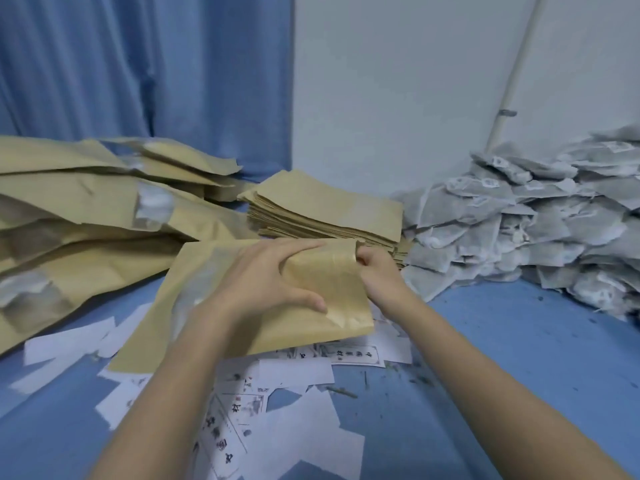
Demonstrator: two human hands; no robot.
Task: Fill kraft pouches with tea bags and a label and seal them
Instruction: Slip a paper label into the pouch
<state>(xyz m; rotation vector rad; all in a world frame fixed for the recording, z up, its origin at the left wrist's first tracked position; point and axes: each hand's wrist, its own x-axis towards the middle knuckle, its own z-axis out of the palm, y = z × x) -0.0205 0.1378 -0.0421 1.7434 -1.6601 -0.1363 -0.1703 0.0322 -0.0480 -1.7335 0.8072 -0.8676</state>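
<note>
Kraft pouch [332,292] gripped at its end by both hands.

Left of the grip, filled pouches [86,220]; left hand [266,282] spread, thumb and fingers clamping the pouch; right hand [377,268] pinching its far corner; beyond, empty pouch stack [325,206]; right, tea bags [519,220]; beneath, labels [277,375].
</note>
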